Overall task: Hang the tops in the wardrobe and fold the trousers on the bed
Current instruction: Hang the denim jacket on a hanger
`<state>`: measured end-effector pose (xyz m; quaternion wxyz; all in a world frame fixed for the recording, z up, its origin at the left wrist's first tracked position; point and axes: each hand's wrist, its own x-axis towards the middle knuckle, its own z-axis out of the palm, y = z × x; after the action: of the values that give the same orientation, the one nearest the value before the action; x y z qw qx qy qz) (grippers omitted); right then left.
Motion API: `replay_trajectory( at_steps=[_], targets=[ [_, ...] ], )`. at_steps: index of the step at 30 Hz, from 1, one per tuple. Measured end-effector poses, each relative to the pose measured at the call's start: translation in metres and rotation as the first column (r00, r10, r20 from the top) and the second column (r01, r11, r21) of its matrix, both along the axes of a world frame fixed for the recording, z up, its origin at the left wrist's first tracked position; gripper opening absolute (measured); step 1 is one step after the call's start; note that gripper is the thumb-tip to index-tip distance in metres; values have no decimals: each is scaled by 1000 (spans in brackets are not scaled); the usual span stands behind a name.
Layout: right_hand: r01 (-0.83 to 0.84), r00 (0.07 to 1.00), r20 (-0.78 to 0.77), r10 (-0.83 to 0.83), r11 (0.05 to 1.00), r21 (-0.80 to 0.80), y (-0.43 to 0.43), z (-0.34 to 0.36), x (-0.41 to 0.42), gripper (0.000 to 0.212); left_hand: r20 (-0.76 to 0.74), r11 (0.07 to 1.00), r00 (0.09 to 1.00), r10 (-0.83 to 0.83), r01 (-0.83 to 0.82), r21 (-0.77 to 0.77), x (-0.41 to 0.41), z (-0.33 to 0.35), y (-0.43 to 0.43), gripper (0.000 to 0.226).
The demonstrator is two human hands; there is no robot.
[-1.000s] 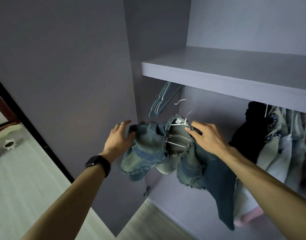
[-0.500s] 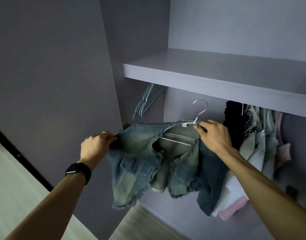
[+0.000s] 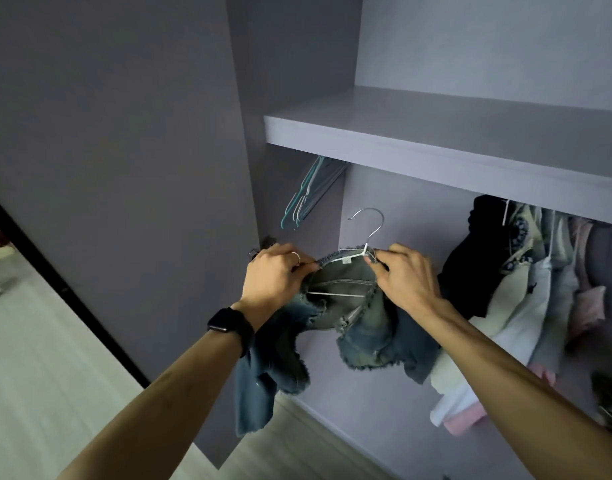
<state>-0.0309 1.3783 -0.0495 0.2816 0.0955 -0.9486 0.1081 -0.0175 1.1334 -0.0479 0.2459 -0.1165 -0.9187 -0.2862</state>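
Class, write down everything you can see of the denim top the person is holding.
The denim top is faded blue-green, with frayed raw edges and a small white label inside the neck. It sits on a white hanger whose metal hook points up, hooked on nothing. The left hand pinches its left shoulder edge; the right hand grips the right shoulder by the hanger's neck. It hangs crumpled before the open wardrobe, one panel drooping below the left wrist.

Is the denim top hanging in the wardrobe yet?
No: the hanger hook is free in the air below the shelf, while the left hand and right hand grip the denim top.
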Motion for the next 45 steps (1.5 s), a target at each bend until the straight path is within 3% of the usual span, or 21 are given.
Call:
replay_trajectory(
  at_steps=[2,3,6,10,14,19,22,23,26,29,32,35,38,42,45],
  targets=[
    [-30,998,63,27,999,37,-10,-2,2,15,65,986,998,-5,-6,167,2,13,10,12],
    [-58,992,116,54,998,30,-17,-4,6,16,96,991,995,-29,16,134,1,18,16,14],
    [-92,977,189,95,996,-24,-29,-12,13,19,119,975,992,-41,66,-211,1,21,17,23],
    [13,985,175,-6,999,-37,-21,-15,9,25,48,886,994,98,-65,-458,3,3,-19,45],
    [-20,986,161,35,995,-93,-21,-15,8,32,13,769,963,270,-207,-604,5,-8,-16,51],
    [7,983,185,11,996,-94,-26,-14,8,34,38,815,979,202,-147,-560,-2,1,-8,32],
    [-10,977,214,20,999,-49,-36,-21,12,25,79,926,991,107,-70,-372,8,13,11,31],
    [-10,974,225,25,998,-68,-38,-24,13,25,120,927,987,108,-56,-371,10,14,17,31],
    [19,981,196,5,992,-124,-30,-26,11,27,249,832,955,161,4,-554,14,-3,16,43],
    [-24,978,206,39,997,-73,-17,-22,8,27,275,824,940,204,-13,-566,15,-9,-4,58],
    [-110,969,215,122,992,-64,-15,-17,5,25,96,885,987,125,-67,-462,6,1,-8,47],
    [-161,975,149,165,986,-37,-14,-15,8,23,278,903,958,72,56,-426,-8,7,-22,36],
    [-135,987,79,138,990,-41,8,-12,9,20,453,941,864,219,-65,-332,-7,-18,-62,34],
    [-84,995,52,90,992,-97,39,-16,6,19,454,954,855,252,-142,-262,-1,-61,-84,41],
    [-27,997,60,38,986,-167,49,-23,7,17,448,983,877,173,-180,-28,-3,-76,-72,38]
  ],
)
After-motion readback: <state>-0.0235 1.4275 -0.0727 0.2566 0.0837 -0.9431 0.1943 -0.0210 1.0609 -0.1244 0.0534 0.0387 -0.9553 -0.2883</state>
